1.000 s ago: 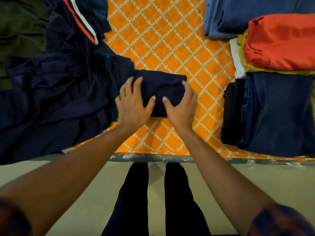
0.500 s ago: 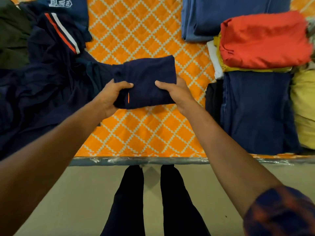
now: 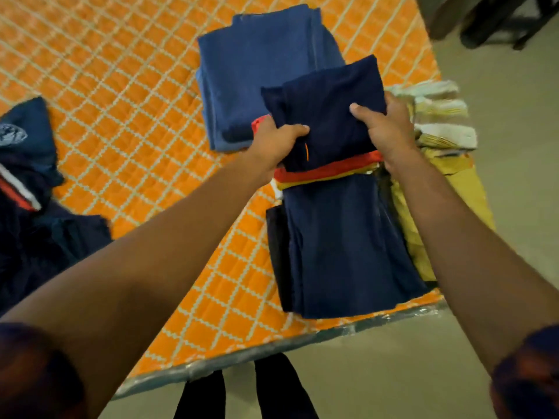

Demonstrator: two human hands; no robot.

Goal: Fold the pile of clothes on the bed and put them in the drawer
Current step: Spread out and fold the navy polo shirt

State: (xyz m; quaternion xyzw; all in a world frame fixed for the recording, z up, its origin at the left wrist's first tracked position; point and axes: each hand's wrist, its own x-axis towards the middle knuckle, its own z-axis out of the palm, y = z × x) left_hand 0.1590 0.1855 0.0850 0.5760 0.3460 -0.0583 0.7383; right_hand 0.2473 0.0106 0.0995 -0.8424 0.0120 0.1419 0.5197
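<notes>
Your left hand (image 3: pixel 276 140) and right hand (image 3: pixel 387 128) each pinch an edge of the folded navy garment (image 3: pixel 329 113), held over the red garment (image 3: pixel 326 170) (topping a folded stack) on the bed (image 3: pixel 121 86).

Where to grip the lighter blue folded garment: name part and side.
Its left edge, from the left, probably: the blue garment lies flat with that edge free on bare quilt, while the navy garment overlaps its right near corner.
</notes>
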